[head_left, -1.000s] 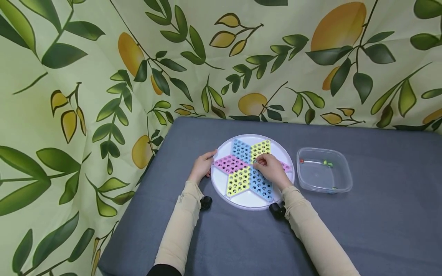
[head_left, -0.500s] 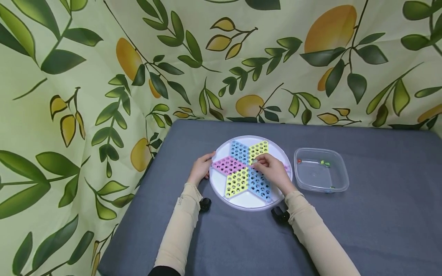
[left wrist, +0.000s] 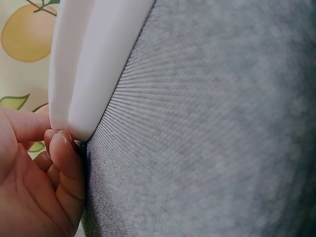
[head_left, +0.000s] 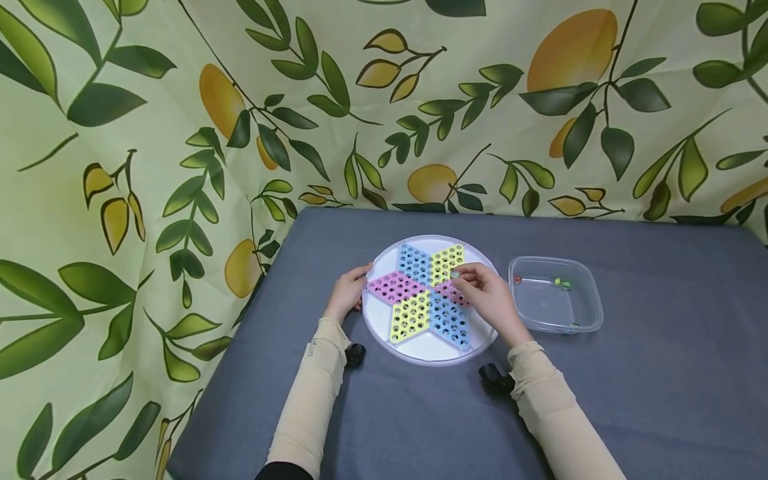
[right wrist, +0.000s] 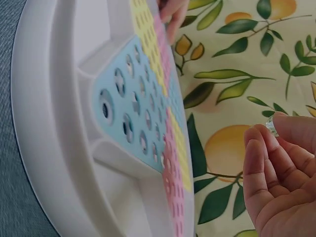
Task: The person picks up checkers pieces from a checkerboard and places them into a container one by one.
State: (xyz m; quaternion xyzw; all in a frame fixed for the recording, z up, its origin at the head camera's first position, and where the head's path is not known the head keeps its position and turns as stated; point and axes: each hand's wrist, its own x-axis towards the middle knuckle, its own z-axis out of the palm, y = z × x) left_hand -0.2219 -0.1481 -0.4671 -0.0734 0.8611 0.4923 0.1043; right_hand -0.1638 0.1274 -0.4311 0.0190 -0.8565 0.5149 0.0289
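A round white Chinese checkers board [head_left: 414, 349] with a blue, yellow and pink star full of holes lies on the grey cloth. My left hand [head_left: 347, 291] grips the board's left rim; in the left wrist view its fingers curl at the white edge. My right hand [head_left: 489, 297] is over the board's right side, above the pink point. Between thumb and index finger it pinches a small clear glass marble [right wrist: 271, 126]. In the right wrist view the marble shows at the fingertips, above the board's surface.
A clear plastic container [head_left: 555, 313] stands right of the board, with one red marble [head_left: 517, 280] and a few green marbles [head_left: 562, 283] in it. A patterned curtain [head_left: 336, 133] hangs behind the table. Black wrist cameras sit under both sleeves.
The right hand has moved from the board's centre toward the right, still pinching the marble. More of the pink point shows now. The left hand keeps its grip on the rim.
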